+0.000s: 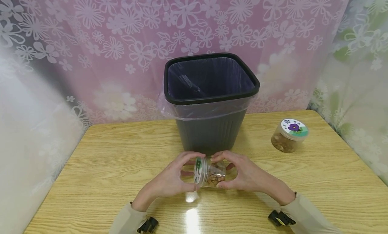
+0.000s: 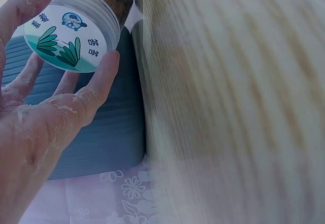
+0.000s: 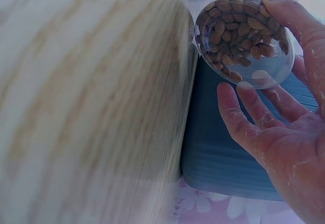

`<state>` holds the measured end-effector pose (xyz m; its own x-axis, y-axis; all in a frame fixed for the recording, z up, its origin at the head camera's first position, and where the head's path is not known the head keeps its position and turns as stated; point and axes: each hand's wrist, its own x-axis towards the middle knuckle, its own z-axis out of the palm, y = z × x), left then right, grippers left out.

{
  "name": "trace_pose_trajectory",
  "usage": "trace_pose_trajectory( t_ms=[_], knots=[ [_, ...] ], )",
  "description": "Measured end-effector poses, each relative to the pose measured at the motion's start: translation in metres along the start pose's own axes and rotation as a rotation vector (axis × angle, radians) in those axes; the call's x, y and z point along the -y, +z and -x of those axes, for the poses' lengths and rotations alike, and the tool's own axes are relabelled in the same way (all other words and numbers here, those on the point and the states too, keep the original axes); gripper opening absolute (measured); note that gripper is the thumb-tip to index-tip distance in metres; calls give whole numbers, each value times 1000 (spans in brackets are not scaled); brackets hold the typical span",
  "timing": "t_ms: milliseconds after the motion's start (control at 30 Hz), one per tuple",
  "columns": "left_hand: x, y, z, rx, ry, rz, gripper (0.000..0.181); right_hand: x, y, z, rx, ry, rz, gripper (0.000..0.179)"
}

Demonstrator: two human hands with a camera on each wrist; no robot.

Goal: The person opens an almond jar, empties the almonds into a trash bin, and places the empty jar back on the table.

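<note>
A clear plastic jar of almonds (image 1: 216,178) lies on its side between both hands, low over the wooden table in front of a bin. My left hand (image 1: 173,177) grips it at the lid (image 1: 198,171), thumb and fingers round the rim. In the left wrist view, the lid (image 2: 84,36) carries a white label with green leaves. On the other side, my right hand (image 1: 247,175) holds the jar's body near its base. Almonds (image 3: 244,31) show through the clear bottom in the right wrist view, where the fingers and thumb of the right hand (image 3: 289,142) meet the base edge.
Behind the hands stands a dark grey bin (image 1: 209,133) lined with a thin translucent bag. A second jar (image 1: 286,141), with a purple flower on its lid, sits upright on the right of the table (image 1: 121,153). Floral curtains (image 1: 121,59) hang behind and at the sides.
</note>
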<state>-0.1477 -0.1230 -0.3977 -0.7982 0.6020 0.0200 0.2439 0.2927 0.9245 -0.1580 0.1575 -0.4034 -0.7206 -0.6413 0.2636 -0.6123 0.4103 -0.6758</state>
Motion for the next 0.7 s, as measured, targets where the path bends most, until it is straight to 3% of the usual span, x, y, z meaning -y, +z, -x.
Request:
trace_pose_trajectory(
  t_ms=[700],
  knots=[
    [0,0,0,-15,-63,7,84,-1,0,0,3,-1,-10,56]
  ],
)
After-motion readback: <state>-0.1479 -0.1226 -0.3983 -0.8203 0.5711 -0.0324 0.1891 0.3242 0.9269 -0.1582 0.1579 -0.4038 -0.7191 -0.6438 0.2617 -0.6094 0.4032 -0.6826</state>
